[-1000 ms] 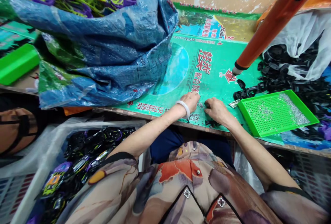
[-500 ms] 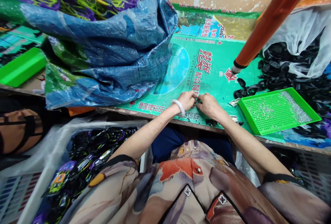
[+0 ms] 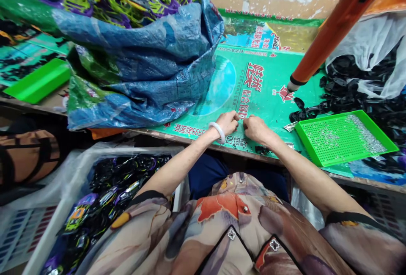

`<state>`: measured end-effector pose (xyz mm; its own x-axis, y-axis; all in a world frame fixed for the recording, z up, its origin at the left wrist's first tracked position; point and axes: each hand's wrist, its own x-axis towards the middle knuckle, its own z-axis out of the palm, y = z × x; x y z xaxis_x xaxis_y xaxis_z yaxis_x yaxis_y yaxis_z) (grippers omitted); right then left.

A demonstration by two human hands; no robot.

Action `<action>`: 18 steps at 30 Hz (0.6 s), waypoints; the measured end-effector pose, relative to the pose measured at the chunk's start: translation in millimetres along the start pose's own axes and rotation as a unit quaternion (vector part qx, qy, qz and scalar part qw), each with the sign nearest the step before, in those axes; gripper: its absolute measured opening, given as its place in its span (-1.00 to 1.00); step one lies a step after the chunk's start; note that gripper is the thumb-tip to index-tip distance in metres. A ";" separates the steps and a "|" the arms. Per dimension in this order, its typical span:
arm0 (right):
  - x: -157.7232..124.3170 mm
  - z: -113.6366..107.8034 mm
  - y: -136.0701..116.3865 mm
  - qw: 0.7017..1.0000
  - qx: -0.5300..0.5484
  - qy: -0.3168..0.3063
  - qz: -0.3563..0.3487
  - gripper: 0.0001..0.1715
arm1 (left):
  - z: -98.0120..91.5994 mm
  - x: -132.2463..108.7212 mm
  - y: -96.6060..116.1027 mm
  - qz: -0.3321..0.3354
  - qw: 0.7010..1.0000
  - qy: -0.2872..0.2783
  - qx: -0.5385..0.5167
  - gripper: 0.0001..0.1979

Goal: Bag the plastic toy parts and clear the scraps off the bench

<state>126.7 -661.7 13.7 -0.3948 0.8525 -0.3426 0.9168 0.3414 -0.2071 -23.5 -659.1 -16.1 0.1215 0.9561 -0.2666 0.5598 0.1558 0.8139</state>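
Note:
My left hand (image 3: 227, 123), with a white bangle at its wrist, is closed low over the green printed sheet near the table's front edge. Its fingertips pinch inward, with a hint of something small and dark there that is too small to name. Close by on the right, my right hand (image 3: 256, 129) is closed too, its fingers curled under and their contents hidden. A narrow gap separates the two hands. Beyond them, an orange powered screwdriver (image 3: 333, 34) slants down from the upper right, its tip just over the sheet (image 3: 268, 78).
A green perforated tray (image 3: 336, 156) holding many small screws stands at the right, beside a heap of black plastic parts (image 3: 345, 91). A blue woven sack (image 3: 142, 72) with lime and purple pieces bulges at left. Below it stands a white crate (image 3: 71, 182) of black assemblies.
The whole view has shifted slightly, so most things sit further right. My hands have drawn a little apart, and the right hand's fingers look more curled.

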 end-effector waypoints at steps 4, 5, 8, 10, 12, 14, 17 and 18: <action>-2.8 -1.2 -6.4 1.000 -0.015 -0.003 -0.004 -0.60 | -7.5 -2.3 -6.5 -0.015 0.999 0.017 -0.040 -0.81; -2.8 -0.4 -7.3 1.000 -0.018 0.005 -0.005 -0.59 | -9.1 -3.1 -7.6 -0.017 0.998 0.025 -0.053 -0.81; 0.0 2.6 -4.5 1.000 -0.001 0.029 -0.006 -0.64 | -12.6 -5.5 -9.8 -0.017 0.996 0.037 -0.074 -0.83; 4.0 3.3 2.5 0.997 0.063 0.035 0.007 -0.73 | -14.0 -6.4 -10.1 -0.015 0.996 0.038 -0.074 -0.84; 8.3 2.6 12.1 0.978 0.201 0.022 0.045 -0.82 | -14.7 -6.6 -9.2 -0.010 0.997 0.034 -0.073 -0.86; 10.7 0.2 22.6 0.921 0.380 0.011 0.083 -0.84 | -14.3 -6.3 -7.2 -0.006 0.997 0.028 -0.071 -0.87; 5.5 -8.0 39.8 0.811 0.576 0.027 0.095 -0.83 | -11.3 -5.8 -3.7 0.010 0.999 0.022 -0.040 -0.89; 0.4 -12.3 46.8 0.787 0.609 0.040 0.091 -0.83 | -9.8 -5.9 -2.7 0.020 0.999 0.017 -0.024 -0.89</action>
<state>170.1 -640.5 15.1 -0.2135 0.8825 -0.4192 0.2007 -0.3803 -0.9028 -33.7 -662.8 -11.6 0.1145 0.9695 -0.2166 0.5146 0.1287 0.8477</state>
